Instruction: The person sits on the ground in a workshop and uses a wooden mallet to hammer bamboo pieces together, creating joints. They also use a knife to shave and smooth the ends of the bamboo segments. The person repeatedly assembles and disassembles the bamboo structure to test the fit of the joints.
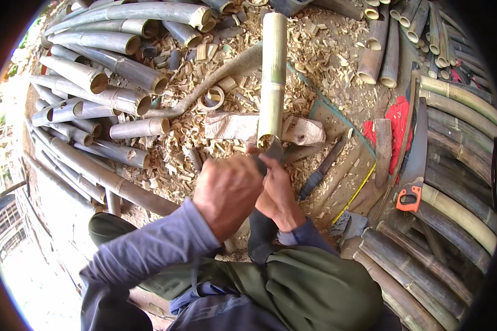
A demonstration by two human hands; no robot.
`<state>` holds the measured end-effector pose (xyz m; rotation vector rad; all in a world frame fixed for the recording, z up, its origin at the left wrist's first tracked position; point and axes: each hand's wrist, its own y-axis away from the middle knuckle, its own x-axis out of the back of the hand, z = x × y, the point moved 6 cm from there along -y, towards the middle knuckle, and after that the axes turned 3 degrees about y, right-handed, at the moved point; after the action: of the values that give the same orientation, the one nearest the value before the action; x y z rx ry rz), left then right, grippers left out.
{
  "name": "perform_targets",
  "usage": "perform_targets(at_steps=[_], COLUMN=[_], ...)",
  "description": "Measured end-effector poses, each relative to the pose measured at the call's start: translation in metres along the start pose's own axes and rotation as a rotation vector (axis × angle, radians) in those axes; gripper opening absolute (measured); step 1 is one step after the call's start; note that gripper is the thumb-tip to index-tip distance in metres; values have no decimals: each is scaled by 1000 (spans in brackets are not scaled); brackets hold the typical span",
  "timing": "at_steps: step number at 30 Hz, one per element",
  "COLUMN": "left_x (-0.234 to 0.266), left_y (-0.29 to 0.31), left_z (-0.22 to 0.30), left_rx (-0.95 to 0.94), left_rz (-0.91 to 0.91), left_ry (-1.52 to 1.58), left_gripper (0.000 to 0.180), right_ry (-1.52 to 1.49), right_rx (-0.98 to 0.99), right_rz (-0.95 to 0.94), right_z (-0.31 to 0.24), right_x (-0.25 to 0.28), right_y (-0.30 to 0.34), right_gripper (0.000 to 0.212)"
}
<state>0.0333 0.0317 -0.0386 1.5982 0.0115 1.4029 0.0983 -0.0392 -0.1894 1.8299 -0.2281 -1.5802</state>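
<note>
A pale, peeled bamboo pole point(272, 60) points away from me, its near end lying across a rough wooden block point(229, 127). Just at that end is the grey blade of a knife point(274, 150). My left hand point(228, 190), slightly blurred, is closed in a fist around the knife's handle end, mostly hidden by the fingers. My right hand point(280, 194) is closed beside it, its thumb pressed along the blade. Both hands are close together above my knees.
Bamboo pieces point(99, 99) are heaped at the left, with more bamboo poles point(458, 138) stacked at the right. Shavings cover the ground. Right of the block lie a dark-handled knife point(321, 172), a yellow tape measure point(356, 193), an orange-handled saw point(414, 165) and red cloth point(397, 121).
</note>
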Motion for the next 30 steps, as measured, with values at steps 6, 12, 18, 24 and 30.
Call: perform_targets(at_steps=[6, 12, 18, 24, 30], left_x=[-60, -228, -260, -171, -95], left_y=[45, -2, -27, 30, 6], left_z=[-82, -154, -128, -147, -120], left_rx=[69, 802, 777, 437, -120], left_rz=[-18, 358, 702, 1154, 965], left_ry=[1328, 1005, 965, 1767, 2680], left_gripper=[42, 45, 34, 34, 30], right_ry=[586, 1810, 2158, 2342, 2273], right_rx=[356, 715, 532, 768, 440], right_rz=[315, 1180, 1468, 1582, 1494], right_z=[-55, -166, -187, -322, -388], right_x=[16, 148, 227, 146, 179], right_y=[85, 149, 171, 178, 172], right_gripper=[22, 43, 66, 84, 87])
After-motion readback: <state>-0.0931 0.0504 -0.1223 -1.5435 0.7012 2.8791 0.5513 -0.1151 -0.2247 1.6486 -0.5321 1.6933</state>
